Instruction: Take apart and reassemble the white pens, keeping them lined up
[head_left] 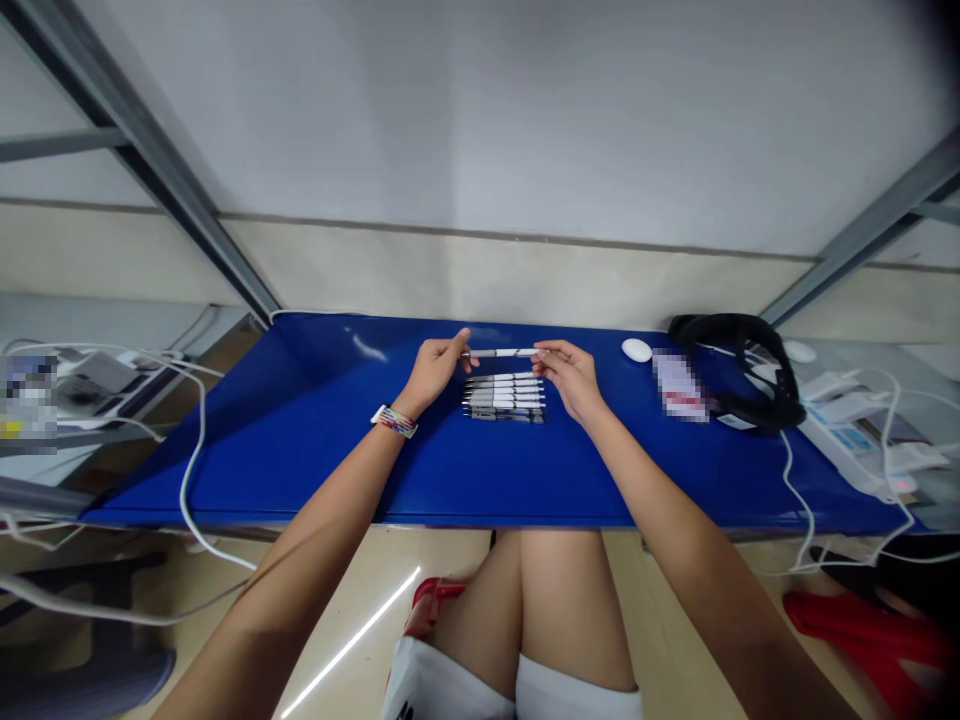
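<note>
A white and grey pen (501, 352) lies crosswise between my two hands, just beyond a neat stack of pens. My left hand (441, 368) pinches its left end between thumb and fingers. At the other end, the fingers of my right hand (568, 372) are closed on the same pen. Closer to me, several similar pens (502, 392) lie side by side in a row on the blue table (450, 475), their tips toward the left. The nearest ones in the row look darker and more see-through.
To the right are a white oval object (637, 350), a blurred-out card (681, 385) and a black headset strap (787, 390). White cables (196, 450) hang over the left side. A power strip (847, 450) sits at the right edge. Metal posts (180, 200) rise at both sides before the wall.
</note>
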